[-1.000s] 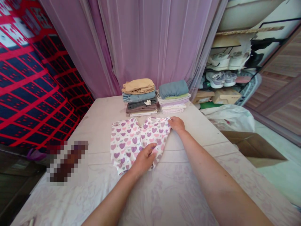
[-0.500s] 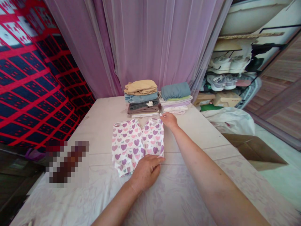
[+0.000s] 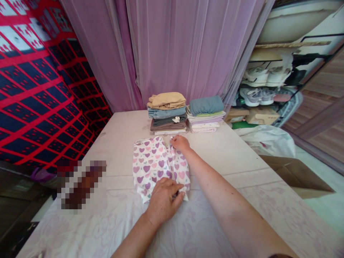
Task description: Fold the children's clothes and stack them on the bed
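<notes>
A small white garment (image 3: 150,161) with purple and pink hearts lies on the pale floral cloth in front of me, its hem toward me. My right hand (image 3: 180,143) pinches its upper edge, right of the notch at the top. The right side is partly drawn inward and rumpled. Near the lower right hem, my left hand (image 3: 166,197) rests over the fabric, thumb and forefinger closed on the edge. Part of the hem is hidden under that hand.
Behind the garment stand two piles of folded clothes, one topped with tan fabric (image 3: 167,100), the other with blue-grey fabric (image 3: 206,105). A purple curtain (image 3: 174,46) hangs behind. Shoes (image 3: 258,96) fill a rack at right, above an open cardboard box (image 3: 292,172).
My right hand has moved left with the garment's upper right corner, bringing that side inward. My left thumb and forefinger have come together at the hem. The view has shifted slightly.
</notes>
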`<state>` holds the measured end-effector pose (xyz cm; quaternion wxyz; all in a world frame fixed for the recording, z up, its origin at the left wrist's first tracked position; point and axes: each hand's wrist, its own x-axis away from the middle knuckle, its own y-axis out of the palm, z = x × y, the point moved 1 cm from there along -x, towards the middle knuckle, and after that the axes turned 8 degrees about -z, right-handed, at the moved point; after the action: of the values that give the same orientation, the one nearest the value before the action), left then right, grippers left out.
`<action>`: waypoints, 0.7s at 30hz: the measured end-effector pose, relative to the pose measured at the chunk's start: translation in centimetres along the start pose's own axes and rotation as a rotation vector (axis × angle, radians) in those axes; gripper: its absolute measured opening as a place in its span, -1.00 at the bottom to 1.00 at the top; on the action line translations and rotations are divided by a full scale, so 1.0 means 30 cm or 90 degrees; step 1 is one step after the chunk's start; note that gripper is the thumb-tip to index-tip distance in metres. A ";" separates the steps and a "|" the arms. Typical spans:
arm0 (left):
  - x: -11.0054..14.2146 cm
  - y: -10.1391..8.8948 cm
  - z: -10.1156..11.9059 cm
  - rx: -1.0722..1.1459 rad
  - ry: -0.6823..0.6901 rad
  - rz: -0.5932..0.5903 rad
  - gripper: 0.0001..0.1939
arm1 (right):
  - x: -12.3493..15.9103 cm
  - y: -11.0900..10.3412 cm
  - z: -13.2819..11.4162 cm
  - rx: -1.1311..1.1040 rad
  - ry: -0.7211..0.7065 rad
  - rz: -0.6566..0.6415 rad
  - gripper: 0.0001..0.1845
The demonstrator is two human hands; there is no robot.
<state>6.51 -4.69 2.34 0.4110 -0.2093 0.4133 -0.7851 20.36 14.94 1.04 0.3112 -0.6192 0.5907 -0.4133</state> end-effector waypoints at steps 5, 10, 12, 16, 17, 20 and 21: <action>0.001 0.009 -0.011 0.009 0.036 -0.022 -0.72 | 0.041 0.003 -0.008 0.028 -0.048 -0.007 -0.77; -0.009 0.012 0.000 0.017 0.074 -0.029 -0.72 | 0.065 0.001 -0.030 0.074 -0.107 0.026 -0.75; -0.016 0.016 0.004 0.012 0.069 -0.037 -0.72 | 0.067 0.014 -0.033 0.094 -0.132 0.012 -0.71; -0.027 0.029 0.001 0.003 0.051 -0.033 -0.73 | 0.077 0.031 -0.021 0.099 -0.155 -0.007 -0.57; -0.028 0.033 -0.002 -0.001 0.044 -0.028 -0.74 | 0.083 0.030 -0.016 0.098 -0.156 -0.002 -0.55; -0.026 0.043 -0.013 -0.016 0.025 0.002 -0.76 | 0.111 0.026 -0.002 0.099 -0.205 0.030 -0.61; -0.025 0.045 -0.015 -0.023 0.023 0.013 -0.76 | 0.122 0.030 0.002 0.106 -0.237 0.032 -0.62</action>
<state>7.27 -4.29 0.98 0.4078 -0.1984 0.4365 -0.7771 19.84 11.22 0.77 0.4757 -0.6419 0.5021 -0.3310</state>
